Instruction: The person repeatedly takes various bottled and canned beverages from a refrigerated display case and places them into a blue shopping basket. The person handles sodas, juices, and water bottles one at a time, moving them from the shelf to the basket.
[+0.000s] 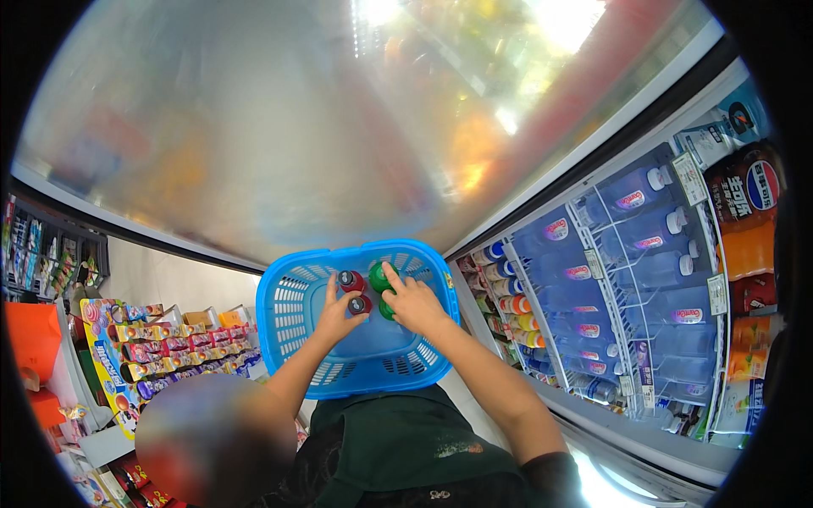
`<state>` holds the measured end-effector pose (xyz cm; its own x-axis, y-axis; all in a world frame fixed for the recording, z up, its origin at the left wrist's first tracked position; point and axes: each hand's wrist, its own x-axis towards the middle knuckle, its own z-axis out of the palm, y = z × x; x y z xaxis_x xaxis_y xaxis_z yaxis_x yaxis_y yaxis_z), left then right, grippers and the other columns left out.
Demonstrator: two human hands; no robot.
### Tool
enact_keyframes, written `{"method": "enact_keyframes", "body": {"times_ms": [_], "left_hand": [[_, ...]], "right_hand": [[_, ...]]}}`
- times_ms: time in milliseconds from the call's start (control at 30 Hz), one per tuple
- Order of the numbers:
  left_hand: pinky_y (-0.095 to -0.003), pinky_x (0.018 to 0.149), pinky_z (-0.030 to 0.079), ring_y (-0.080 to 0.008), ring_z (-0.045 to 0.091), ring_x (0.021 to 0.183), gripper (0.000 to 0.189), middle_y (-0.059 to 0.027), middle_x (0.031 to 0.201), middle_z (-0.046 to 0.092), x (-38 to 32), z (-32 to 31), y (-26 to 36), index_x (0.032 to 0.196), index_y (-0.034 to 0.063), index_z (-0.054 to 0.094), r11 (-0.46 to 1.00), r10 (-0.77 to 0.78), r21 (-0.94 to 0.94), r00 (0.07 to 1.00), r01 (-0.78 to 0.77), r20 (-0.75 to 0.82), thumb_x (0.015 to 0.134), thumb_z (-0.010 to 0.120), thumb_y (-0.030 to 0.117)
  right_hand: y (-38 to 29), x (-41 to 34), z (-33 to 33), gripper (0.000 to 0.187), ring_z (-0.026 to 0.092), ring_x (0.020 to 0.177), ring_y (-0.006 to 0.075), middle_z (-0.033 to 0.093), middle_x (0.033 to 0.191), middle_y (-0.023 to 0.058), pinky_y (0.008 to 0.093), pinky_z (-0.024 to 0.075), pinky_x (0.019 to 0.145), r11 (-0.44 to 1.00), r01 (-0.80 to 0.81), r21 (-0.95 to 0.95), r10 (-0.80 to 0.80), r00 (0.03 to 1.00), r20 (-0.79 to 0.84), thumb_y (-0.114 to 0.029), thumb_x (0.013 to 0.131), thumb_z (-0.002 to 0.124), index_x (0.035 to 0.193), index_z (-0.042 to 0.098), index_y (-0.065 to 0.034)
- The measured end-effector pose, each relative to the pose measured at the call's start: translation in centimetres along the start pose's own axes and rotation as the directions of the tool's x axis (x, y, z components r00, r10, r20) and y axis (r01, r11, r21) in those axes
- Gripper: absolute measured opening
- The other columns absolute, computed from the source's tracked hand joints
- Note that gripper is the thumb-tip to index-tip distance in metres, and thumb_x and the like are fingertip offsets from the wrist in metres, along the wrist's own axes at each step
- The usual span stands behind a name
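Observation:
A blue plastic shopping basket (357, 384) is right in front of my body. Inside it, two bottles with dark caps and red contents (359, 305) stand one behind the other, and two green-capped bottles (383, 277) stand just to their right. My left hand (336, 315) reaches in from the left, thumb and forefinger spread at the two dark-capped bottles; whether it grips them is unclear. My right hand (413, 303) lies over the green bottles, a finger on the far cap and the others by the near one. Its grip cannot be made out.
An opened cooler door with a fogged pane (254, 140) spans the top. On the right, cooler shelves (587, 254) hold rows of water bottles, with cola and orange drinks (749, 251) at the far right. Lollipop display boxes (184, 343) stand at the left. A round blur hides the lower left.

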<state>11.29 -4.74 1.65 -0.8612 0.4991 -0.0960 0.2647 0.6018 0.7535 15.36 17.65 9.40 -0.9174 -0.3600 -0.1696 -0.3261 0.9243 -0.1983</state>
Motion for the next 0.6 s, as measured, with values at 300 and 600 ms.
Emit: {"method": "enact_keyframes", "body": {"times_ms": [300, 600], "left_hand": [[-0.0504, 0.104, 0.045, -0.0471, 0.041, 0.134, 0.06, -0.0272, 0.158, 0.015, -2.1, -1.0, 1.0, 0.129, 0.0119, 0.059, 0.984, -0.142, -0.113, 0.988, 0.135, -0.058, 0.075, 0.084, 0.024], [-0.0476, 0.109, 0.036, -0.0404, 0.04, 0.134, 0.049, -0.0207, 0.152, 0.028, -1.9, -3.5, 13.5, 0.127, 0.0037, 0.054, 0.966, 0.23, -0.061, 0.943, -0.251, -0.239, 0.082, 0.071, 0.011]], "right_hand": [[-0.1, -1.6, 0.9, 0.029, 0.063, 0.092, 0.0302, 0.04, 0.149, 0.0199, 0.0401, 0.0527, 0.072, 0.985, 0.026, -0.169, -0.051, 0.988, -0.148, -0.019, 0.075, 0.072, 0.1, 0.06, -0.0083], [-0.6, -8.7, -3.7, 0.031, 0.062, 0.093, 0.0294, 0.048, 0.142, 0.0218, 0.0414, 0.0515, 0.073, 0.992, -0.118, -0.043, 0.089, 0.897, -0.432, -0.019, 0.076, 0.069, 0.104, 0.06, -0.0081]]}}
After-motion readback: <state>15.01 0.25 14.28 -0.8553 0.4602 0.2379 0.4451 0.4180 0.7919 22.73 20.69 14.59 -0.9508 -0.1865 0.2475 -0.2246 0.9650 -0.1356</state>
